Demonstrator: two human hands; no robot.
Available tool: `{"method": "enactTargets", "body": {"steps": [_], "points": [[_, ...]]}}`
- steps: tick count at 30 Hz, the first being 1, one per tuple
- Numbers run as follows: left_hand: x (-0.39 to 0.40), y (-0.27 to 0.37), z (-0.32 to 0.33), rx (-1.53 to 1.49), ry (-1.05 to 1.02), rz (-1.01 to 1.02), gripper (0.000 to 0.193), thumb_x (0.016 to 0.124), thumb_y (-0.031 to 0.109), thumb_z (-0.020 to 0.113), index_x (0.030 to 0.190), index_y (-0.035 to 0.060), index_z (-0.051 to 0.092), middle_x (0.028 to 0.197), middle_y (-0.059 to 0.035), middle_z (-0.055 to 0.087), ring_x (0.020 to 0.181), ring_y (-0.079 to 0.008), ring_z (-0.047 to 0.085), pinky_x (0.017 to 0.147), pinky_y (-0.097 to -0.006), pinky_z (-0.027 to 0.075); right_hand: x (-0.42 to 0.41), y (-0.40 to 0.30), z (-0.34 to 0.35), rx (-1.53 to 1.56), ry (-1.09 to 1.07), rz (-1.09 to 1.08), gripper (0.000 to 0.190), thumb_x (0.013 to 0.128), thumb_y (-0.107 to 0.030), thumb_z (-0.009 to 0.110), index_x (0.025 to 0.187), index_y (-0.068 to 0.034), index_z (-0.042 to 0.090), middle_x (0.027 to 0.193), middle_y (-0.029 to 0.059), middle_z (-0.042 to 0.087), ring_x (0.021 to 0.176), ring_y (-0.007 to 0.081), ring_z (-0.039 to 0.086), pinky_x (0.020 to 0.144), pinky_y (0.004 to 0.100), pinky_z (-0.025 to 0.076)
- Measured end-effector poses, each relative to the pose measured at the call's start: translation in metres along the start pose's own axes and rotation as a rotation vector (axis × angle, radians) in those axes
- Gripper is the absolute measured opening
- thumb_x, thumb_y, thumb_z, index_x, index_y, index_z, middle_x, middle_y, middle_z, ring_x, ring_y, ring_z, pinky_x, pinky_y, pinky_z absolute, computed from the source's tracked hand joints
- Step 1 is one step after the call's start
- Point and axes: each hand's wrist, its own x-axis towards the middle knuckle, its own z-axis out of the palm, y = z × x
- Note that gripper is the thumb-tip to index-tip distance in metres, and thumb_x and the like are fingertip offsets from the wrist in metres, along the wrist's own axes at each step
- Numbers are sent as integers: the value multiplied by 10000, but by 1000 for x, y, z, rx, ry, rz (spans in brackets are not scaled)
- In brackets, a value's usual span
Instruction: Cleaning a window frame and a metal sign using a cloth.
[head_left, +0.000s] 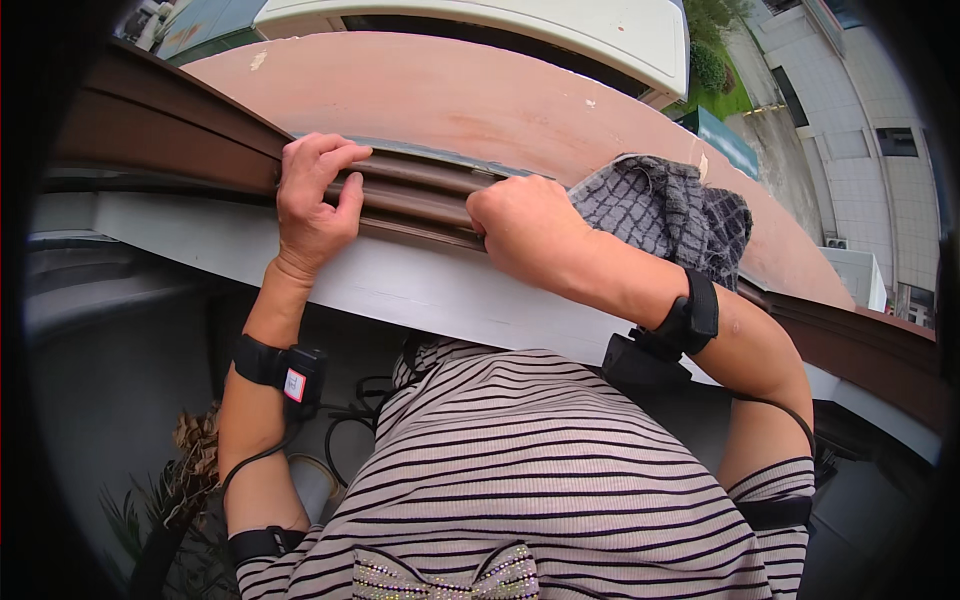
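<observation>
A brown metal window track (420, 191) with parallel grooves runs before me along a white sill (427, 281). My left hand (319, 195) is at the end of a brown window frame section (180, 142), its thumb and index finger apart over the track. Farther right, my right hand (525, 221) is closed in a fist against the grooves. A grey checked cloth (660, 214) with frayed edges trails out from behind this fist, bunched on the outer ledge beyond my forearm. What the fist encloses is mostly hidden, but the cloth runs into it.
Outside the track lies a pinkish ledge (450, 97) with chipped paint, and past it a white outdoor unit (487, 22). Below the sill at left are a plant with dried leaves (195, 450) and black cables (352, 412). Straps with black devices (304, 379) sit on my forearms.
</observation>
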Motion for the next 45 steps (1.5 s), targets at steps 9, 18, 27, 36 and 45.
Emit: {"method": "enactTargets", "body": {"steps": [9,18,27,36,45], "points": [[0,41,-22,-96,139,-17,203,710,22,531,912,23,556,877,-94,544,836,-250,485,759,-324,394,58,-9,-41,1115,575,75,75,729,-91,604,767,-29,586,697,60,599,638,144,586,590,267,484],[-57,-43,-86,128,280,-115,177,735,22,532,910,6,544,854,-88,550,793,-233,486,733,-310,388,17,60,-176,962,1056,142,91,779,-103,542,769,-13,542,567,22,522,510,113,508,471,243,422],[-78,-119,-90,551,181,-411,325,734,112,552,1036,24,474,1017,-112,478,958,-268,426,848,-349,326,77,-15,-78,567,130,-35,114,779,-143,556,804,-32,550,651,5,537,599,58,494,556,194,412],[-79,-121,-89,501,203,-479,338,704,100,558,1027,36,484,951,-96,528,901,-268,457,825,-344,353,137,-70,16,332,127,-264,147,684,-139,594,792,-39,606,735,153,590,701,263,575,659,327,451],[-78,-116,-87,514,215,-513,333,705,94,574,1023,39,495,925,-89,541,873,-249,477,791,-334,379,132,-75,13,237,49,-204,124,694,-122,563,787,-53,609,757,133,597,727,304,565,655,350,451]]}}
